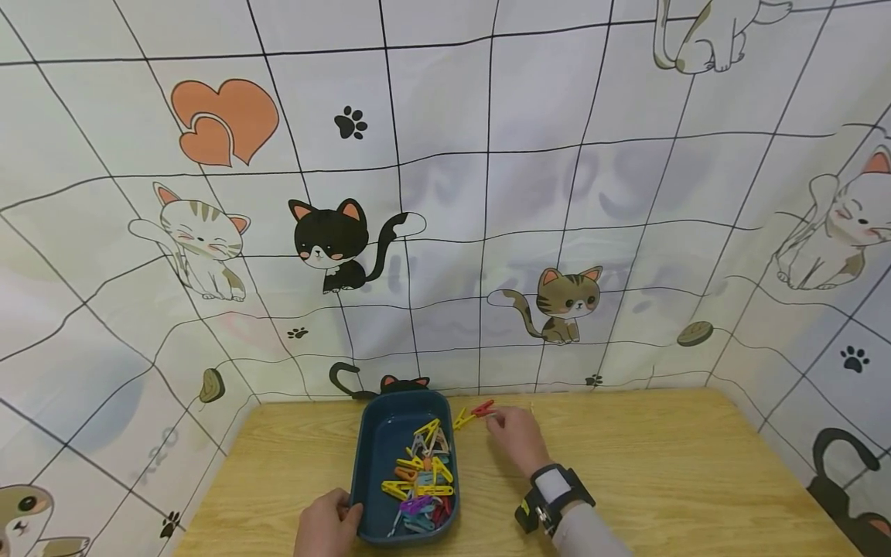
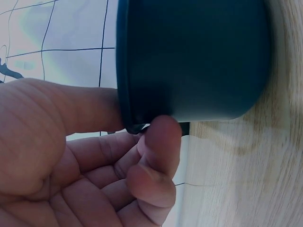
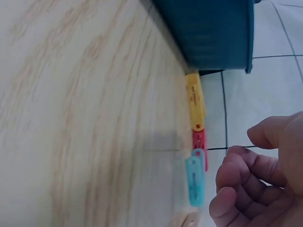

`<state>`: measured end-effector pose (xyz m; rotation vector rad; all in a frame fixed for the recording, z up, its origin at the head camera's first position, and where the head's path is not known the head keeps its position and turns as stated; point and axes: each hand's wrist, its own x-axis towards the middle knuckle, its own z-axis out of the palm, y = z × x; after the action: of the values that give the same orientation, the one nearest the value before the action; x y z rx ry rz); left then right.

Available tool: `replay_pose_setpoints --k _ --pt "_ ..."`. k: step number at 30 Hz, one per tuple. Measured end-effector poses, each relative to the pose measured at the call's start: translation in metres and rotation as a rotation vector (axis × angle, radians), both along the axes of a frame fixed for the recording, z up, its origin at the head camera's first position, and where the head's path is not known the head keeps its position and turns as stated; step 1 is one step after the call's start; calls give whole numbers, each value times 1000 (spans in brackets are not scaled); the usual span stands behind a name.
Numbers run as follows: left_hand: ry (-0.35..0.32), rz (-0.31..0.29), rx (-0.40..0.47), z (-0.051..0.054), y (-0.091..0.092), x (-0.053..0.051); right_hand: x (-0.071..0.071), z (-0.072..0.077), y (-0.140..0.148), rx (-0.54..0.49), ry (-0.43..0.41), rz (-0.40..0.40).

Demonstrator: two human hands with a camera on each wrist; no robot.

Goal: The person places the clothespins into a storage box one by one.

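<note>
My left hand (image 1: 327, 524) grips the near left corner of a dark blue plastic tray (image 1: 370, 464). In the left wrist view, the thumb lies at the tray's rim (image 2: 124, 61) and the fingers curl beside it. Several coloured clothespins (image 1: 433, 469) lie heaped in the tray's right half. My right hand (image 1: 518, 439) is near the table's back edge, its fingers loosely curled with nothing seen between them. Beside it runs a row with a yellow clothespin (image 3: 195, 101), a red clothespin (image 3: 199, 139) and a light blue clothespin (image 3: 194, 179); the head view hides the blue one.
The wooden table (image 1: 668, 464) extends right of the tray and meets a cloth backdrop (image 1: 445, 271) printed with cats and grid lines. A beige piece (image 3: 191, 219), partly cut off, lies past the light blue clothespin. A camera strap (image 1: 554, 499) circles my right wrist.
</note>
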<state>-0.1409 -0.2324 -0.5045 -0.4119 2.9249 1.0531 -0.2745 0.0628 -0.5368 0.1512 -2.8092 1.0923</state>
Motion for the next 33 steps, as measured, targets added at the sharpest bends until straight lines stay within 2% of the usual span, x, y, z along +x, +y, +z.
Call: replay_pose_setpoints --k 7,14,18,24,33 --pt "-22 -1 8 0 -1 -1 -3 -8 2 4 32 -48" --pt "-52 5 10 -2 -2 -3 -7 -16 0 13 -24 -125" --pt "-63 13 15 -2 -1 -3 -10 -23 -1 13 -30 -165" --pt "-80 11 15 -3 -1 -4 -14 -29 -2 16 -14 -189" --pt "-91 20 18 -3 0 -5 -17 -29 1 62 -18 -201"
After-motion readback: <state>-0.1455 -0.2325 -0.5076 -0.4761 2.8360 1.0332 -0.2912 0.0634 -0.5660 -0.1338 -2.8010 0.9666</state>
